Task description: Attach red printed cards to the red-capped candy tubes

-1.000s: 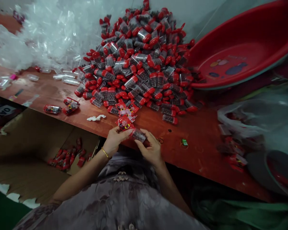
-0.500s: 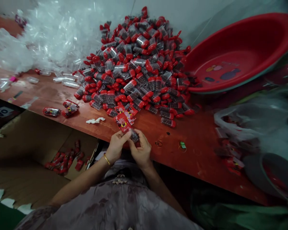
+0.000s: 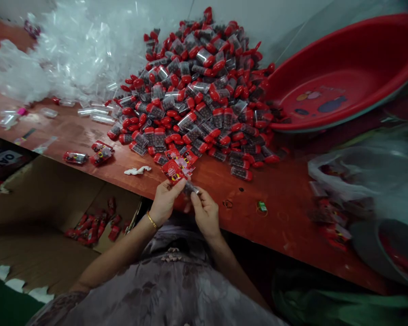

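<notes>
My left hand (image 3: 164,202) pinches a red printed sleeve (image 3: 172,170) between thumb and fingers at the table's front edge. In my right hand (image 3: 206,212) is a small clear container (image 3: 190,187) with dark contents, its end touching or close to the sleeve. Whether the container is inside the sleeve I cannot tell. More red printed sleeves (image 3: 189,156) lie just beyond my hands, against a large pile of red-capped clear containers (image 3: 193,97) filled with dark pieces. Several finished-looking red-printed containers (image 3: 75,157) rest to the left on the table.
A cardboard box (image 3: 23,199) with red-printed containers (image 3: 95,225) stands below the table's left edge. Empty clear tubes and plastic film (image 3: 78,50) heap at back left. A red basin (image 3: 363,63) leans at right, above a plastic bag (image 3: 347,167). A white scrap (image 3: 138,170) lies nearby.
My right hand has shifted slightly right, with its fingers moved along the clear container. My left hand stays near the same place, still on the red sleeve. The view has shifted slightly.
</notes>
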Available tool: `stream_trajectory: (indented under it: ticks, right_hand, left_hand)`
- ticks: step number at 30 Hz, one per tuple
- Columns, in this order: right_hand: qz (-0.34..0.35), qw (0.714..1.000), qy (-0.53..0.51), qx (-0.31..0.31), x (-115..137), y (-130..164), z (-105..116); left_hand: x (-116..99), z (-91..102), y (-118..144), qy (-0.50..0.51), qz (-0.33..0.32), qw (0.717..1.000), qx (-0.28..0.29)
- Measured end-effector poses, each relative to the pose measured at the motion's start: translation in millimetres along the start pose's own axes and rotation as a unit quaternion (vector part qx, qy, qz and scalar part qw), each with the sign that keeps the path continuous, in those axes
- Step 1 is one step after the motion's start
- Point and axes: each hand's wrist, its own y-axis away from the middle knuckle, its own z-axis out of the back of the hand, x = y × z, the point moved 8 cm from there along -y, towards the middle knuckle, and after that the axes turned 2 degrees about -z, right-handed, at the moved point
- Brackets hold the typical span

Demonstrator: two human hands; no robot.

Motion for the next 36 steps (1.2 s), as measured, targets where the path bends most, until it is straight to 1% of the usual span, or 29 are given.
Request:
stream_trajectory:
  ticks: [2, 5, 7, 9, 11, 15, 19, 22, 25, 27, 28, 30, 31, 32, 33, 34, 35, 36]
  right_hand:
    - [-0.030, 0.999, -0.020, 0.005, -2, -2, 2]
    - [-0.047, 0.997, -0.065, -0.024, -2, -3, 6]
    - [-0.051, 0.994, -0.090, -0.028, -2, -3, 3]
    - [-0.056, 0.993, -0.101, -0.022, -2, -1, -2]
    - [-0.056, 0.994, -0.091, -0.018, 1, 1, -6]
    - [-0.046, 0.997, -0.056, -0.016, 6, 2, -9]
    - [-0.039, 0.997, -0.069, -0.004, 7, -1, -7]
    - [-0.056, 0.994, -0.088, 0.027, 2, -2, -10]
    - [-0.071, 0.991, -0.101, 0.044, -6, -2, -16]
    - [-0.055, 0.994, -0.078, 0.046, -9, -3, -16]
    - [-0.037, 0.997, -0.047, 0.041, -9, -5, -12]
    - [0.011, 0.998, 0.063, 0.018, -3, -13, 5]
    - [0.038, 0.990, 0.137, -0.008, 2, -20, 21]
    - [0.064, 0.973, 0.220, -0.031, 7, -27, 38]
    - [0.084, 0.947, 0.302, -0.068, 12, -36, 58]
    - [0.091, 0.914, 0.377, -0.117, 15, -46, 80]
    - [0.081, 0.878, 0.443, -0.161, 15, -55, 101]
    - [0.055, 0.845, 0.497, -0.190, 11, -64, 118]
  left_hand:
    - [5, -2.4, 3, -0.019, -0.005, 1.000, 0.011]
    - [12, -6.2, 9, -0.048, 0.002, 0.998, 0.031]
    - [11, -6.1, 10, -0.058, -0.003, 0.998, 0.031]
    - [5, -4.5, 10, -0.049, -0.013, 0.999, 0.019]
    - [4, -5.6, 9, -0.041, -0.002, 0.999, 0.020]
    - [13, -9.4, 10, -0.051, 0.046, 0.997, 0.035]
    - [12, -11.3, 12, -0.037, 0.054, 0.997, 0.047]
    - [9, -13.4, 13, -0.012, 0.065, 0.996, 0.052]
    - [13, -17.6, 16, -0.003, 0.086, 0.994, 0.071]
    - [17, -18.0, 19, 0.002, 0.097, 0.991, 0.088]
    - [18, -15.7, 20, 0.005, 0.103, 0.990, 0.091]
    - [17, -3.4, 22, 0.013, 0.123, 0.989, 0.082]
    - [15, 7.8, 22, 0.017, 0.134, 0.989, 0.066]
    - [10, 23.2, 22, 0.022, 0.142, 0.989, 0.037]
    - [4, 43.1, 22, 0.028, 0.142, 0.990, -0.003]
    - [-5, 67.1, 22, 0.035, 0.135, 0.989, -0.056]
    - [-14, 94.4, 23, 0.046, 0.122, 0.985, -0.116]
    - [-23, 122.7, 26, 0.063, 0.107, 0.977, -0.176]
